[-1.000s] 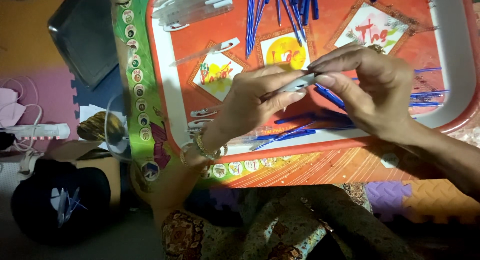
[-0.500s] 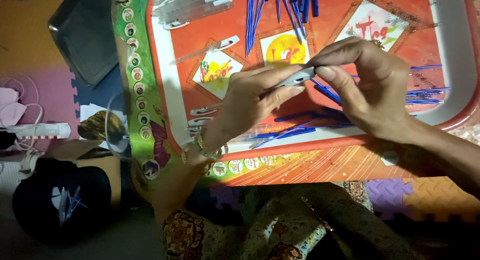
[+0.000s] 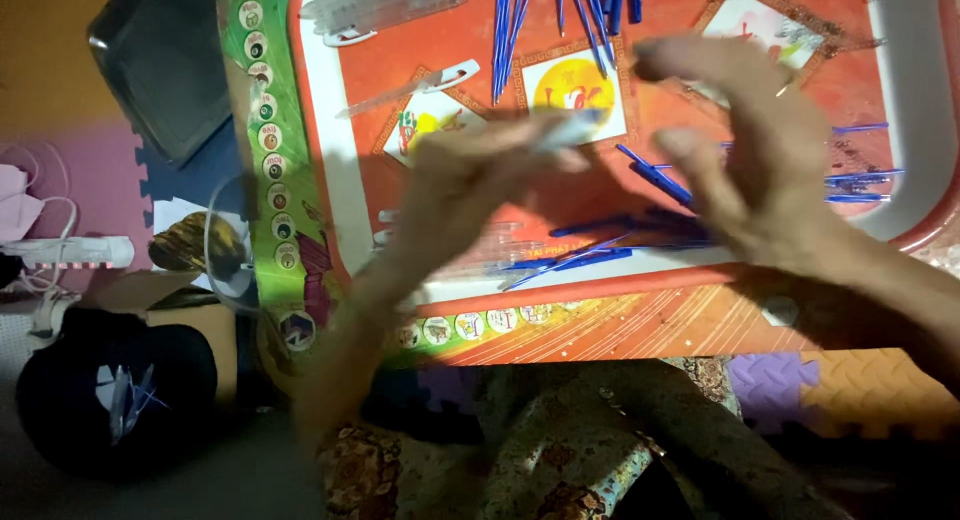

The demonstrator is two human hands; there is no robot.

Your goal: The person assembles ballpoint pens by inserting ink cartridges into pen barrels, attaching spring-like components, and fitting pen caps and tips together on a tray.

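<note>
orange tray (image 3: pixel 350 130); left hand (image 3: pixel 470 180) blurred, grip unclear.

Square yellow-and-white labels (image 3: pixel 573 90) on the orange tray (image 3: pixel 340 160); round stickers (image 3: pixel 262 110) along its green border.

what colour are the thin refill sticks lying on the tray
Blue; the thin refills lie on the orange-red tray, clearest in the head view.

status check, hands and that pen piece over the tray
Left hand pinching a pale pen piece, blurred. Right hand open, empty, apart from it. Both over the orange tray; loose blue refills beneath, nothing blocking.
</note>
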